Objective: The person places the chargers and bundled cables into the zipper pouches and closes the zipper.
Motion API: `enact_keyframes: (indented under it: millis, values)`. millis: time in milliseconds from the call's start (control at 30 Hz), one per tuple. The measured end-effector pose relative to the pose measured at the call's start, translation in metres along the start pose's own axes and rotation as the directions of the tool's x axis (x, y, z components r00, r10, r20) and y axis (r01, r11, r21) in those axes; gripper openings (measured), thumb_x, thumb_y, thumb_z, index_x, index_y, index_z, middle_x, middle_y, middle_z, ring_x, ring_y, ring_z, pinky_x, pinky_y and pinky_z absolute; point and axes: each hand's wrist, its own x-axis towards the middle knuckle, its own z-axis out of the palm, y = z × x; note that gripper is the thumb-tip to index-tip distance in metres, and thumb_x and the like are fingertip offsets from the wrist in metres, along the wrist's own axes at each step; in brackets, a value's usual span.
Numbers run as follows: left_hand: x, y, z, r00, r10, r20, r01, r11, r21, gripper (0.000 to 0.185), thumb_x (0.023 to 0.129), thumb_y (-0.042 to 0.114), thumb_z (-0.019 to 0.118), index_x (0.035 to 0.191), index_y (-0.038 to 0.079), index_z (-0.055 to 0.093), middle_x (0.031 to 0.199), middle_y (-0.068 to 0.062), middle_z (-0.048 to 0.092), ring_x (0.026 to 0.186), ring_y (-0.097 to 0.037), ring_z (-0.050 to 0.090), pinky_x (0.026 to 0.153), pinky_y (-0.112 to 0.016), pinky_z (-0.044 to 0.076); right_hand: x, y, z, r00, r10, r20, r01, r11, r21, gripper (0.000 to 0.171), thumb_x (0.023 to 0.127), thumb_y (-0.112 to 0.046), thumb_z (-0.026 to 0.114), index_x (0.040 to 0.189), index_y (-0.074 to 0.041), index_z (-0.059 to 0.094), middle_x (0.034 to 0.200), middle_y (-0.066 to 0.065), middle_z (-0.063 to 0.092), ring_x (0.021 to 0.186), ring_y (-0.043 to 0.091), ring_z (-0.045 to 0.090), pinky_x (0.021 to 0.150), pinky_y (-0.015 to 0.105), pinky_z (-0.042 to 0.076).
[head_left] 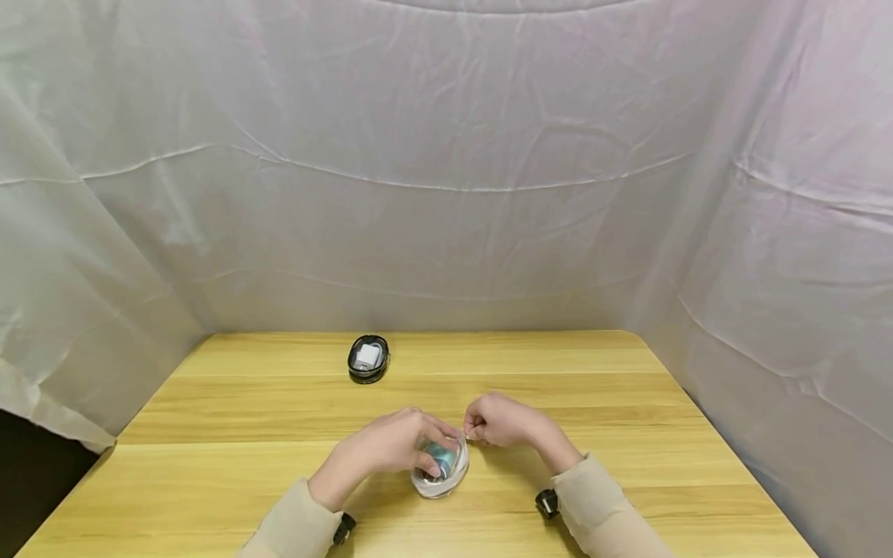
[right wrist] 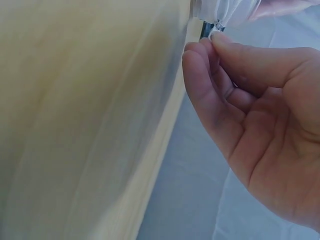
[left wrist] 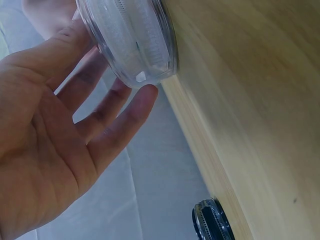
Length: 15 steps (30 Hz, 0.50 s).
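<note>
White wrinkled sheet (head_left: 446, 194) hangs behind & on both sides of a light wood table (head_left: 628, 434), boxing it in. Person sits at near edge, both forearms in beige sleeves (head_left: 600, 496), small black cam units at each wrist.

Near-centre of table, close to the person: a clear oval zip case (head_left: 441, 465), lying flat on the wood, w/ something teal/blue showing inside; can't tell what exactly. Left hand (head_left: 391, 449) sits on top/left of the case, fingers curled loosely round its side, holding it steady. Left wrist view shows the same: clear case (left wrist: 131, 40) w/ white zipper teeth round its edge, fingertips (left wrist: 142, 97) pressed under/against the rim, palm fairly spread, not a tight grip.

Right hand (head_left: 498, 422) is just beside the case's right-far edge, thumb & forefinger pressed together in a pinch at the rim. Right wrist view: pinching fingertips (right wrist: 207, 45) meet right at the case's zipper edge (right wrist: 227, 12), prob. on the zip pull, but the pull itself is too small/hidden to confirm. Other fingers curled in toward palm.

Further back, left of centre & well apart from the hands: a 2nd oval case w/ black rim (head_left: 368, 358), something white inside, lying flat. It also shows at the bottom of the left wrist view (left wrist: 212, 220), near the table edge.
</note>
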Motion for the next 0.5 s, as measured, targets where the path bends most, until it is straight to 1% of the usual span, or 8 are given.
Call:
enact_keyframes:
  millis: [267, 500]
  values:
    - [-0.0002, 0.0019, -0.0006, 1.000, -0.021, -0.003, 0.021, 1.000, -0.011, 0.037, 0.082, 0.021, 0.087, 0.119, 0.020, 0.080, 0.135, 0.011, 0.068, 0.127, -0.014, 0.063, 0.104, -0.031, 0.053, -0.0043, -0.0022, -0.0035, 0.999, -0.015, 0.044, 0.014, 1.000, 0.014, 0.017, 0.092, 0.004, 0.072, 0.081, -0.008, 0.069, 0.072, 0.001, 0.065, 0.061, 0.007, 0.058, 0.058, 0.021, 0.052]
    - [-0.0001, 0.0007, -0.0010, 1.000, -0.009, 0.005, 0.010, 1.000, -0.027, 0.038, 0.082, 0.020, 0.086, 0.120, 0.018, 0.079, 0.136, 0.010, 0.068, 0.126, -0.014, 0.063, 0.106, -0.031, 0.052, -0.0045, -0.0024, -0.0043, 0.996, 0.014, 0.090, -0.019, 0.998, 0.060, 0.017, 0.094, 0.004, 0.070, 0.082, -0.008, 0.068, 0.073, 0.003, 0.067, 0.065, 0.016, 0.066, 0.059, 0.022, 0.055]
